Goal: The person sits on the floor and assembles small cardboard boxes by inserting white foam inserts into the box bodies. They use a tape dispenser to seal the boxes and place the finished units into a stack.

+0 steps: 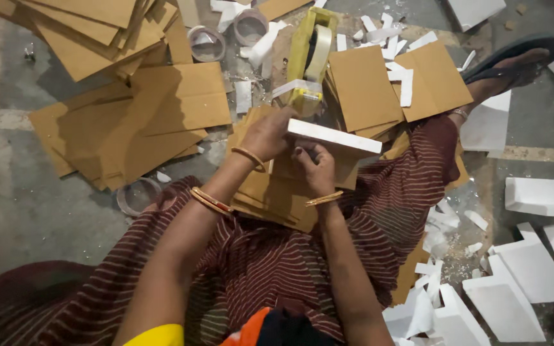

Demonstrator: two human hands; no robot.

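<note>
My left hand (267, 133) grips the near left end of a flat white foam slab (336, 136) that is held over my lap. My right hand (315, 168) pinches the slab's lower edge from beneath, fingers curled. Under the slab a stack of brown cardboard sheets (270, 192) rests on my striped red skirt (392, 198). Just beyond the slab stands a yellow tape dispenser (309, 54) with a roll of clear tape and a white strip hanging at its front.
Loose cardboard sheets (161, 109) cover the floor at left and a pile (84, 32) lies top left. More cardboard squares (367, 86) sit beyond the dispenser. White foam blocks (527, 275) and scraps lie right. Tape rolls (206, 43) sit at top. A sandalled foot (514, 57) is top right.
</note>
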